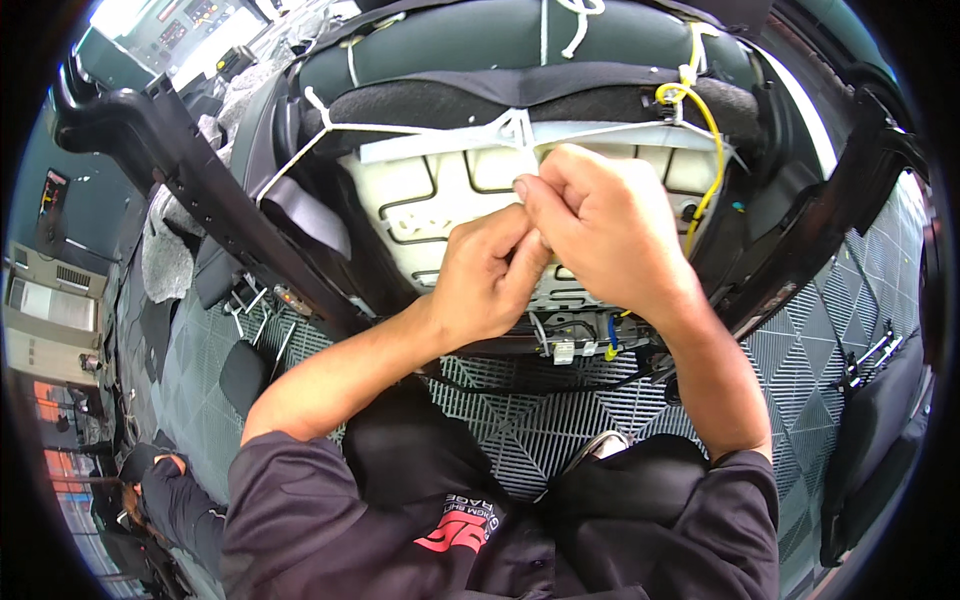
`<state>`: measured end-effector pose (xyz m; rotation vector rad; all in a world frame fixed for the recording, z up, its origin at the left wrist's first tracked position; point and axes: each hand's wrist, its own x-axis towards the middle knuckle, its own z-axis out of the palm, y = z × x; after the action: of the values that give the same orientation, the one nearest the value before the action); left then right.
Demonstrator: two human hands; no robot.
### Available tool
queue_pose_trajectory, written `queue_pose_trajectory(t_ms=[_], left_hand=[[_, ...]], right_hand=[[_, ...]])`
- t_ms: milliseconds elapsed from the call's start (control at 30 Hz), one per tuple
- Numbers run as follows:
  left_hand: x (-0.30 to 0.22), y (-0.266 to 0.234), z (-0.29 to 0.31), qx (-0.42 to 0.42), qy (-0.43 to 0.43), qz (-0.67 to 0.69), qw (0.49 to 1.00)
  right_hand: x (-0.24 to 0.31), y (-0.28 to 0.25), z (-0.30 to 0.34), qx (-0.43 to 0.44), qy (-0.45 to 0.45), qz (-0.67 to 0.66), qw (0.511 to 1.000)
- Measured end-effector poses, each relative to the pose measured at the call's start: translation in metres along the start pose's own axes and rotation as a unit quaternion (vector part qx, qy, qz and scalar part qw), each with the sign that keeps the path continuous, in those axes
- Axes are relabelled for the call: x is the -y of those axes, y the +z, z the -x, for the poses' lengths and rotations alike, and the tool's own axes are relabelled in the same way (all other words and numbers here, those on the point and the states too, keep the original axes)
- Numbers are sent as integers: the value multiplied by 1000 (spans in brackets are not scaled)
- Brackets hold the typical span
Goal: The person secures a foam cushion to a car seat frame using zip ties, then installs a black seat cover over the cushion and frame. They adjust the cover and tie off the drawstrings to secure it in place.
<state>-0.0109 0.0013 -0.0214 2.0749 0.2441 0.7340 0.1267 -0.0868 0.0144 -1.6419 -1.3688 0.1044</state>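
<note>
Seat underside (440,190), upturned on the grey grid floor (520,420): I judge a small fastener at its wire frame is being worked. My left hand (487,275) and right hand (600,235) pinch together, fingers clenched; what they grip is hidden. A yellow cable (712,150) hangs just right; black seat rails (200,190) flank.

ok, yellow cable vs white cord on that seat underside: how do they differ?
The yellow cable is bright yellow and curves down the seat's right side in one loose arc. The white cord is pale and pulled straight across the upper edge, meeting at a knot-like junction. The cable hangs slack; the cord looks taut. Both lie against the pale seat pan, above the left hand and right hand.
</note>
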Motion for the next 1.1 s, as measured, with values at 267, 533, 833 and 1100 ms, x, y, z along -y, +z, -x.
queue_pose_trajectory(t_ms=[267,533,833,1100], left_hand=[[25,3,4,49,76,-29,995],[27,6,5,-21,56,-62,996],[25,9,3,1,52,1,999],[31,8,9,-54,83,-27,995]], right_hand=[[-11,-4,3,-10,-81,84,993],[-57,-9,141,257,285,-211,899],[-125,133,265,152,465,-408,771],[-56,71,197,512,193,-70,834]])
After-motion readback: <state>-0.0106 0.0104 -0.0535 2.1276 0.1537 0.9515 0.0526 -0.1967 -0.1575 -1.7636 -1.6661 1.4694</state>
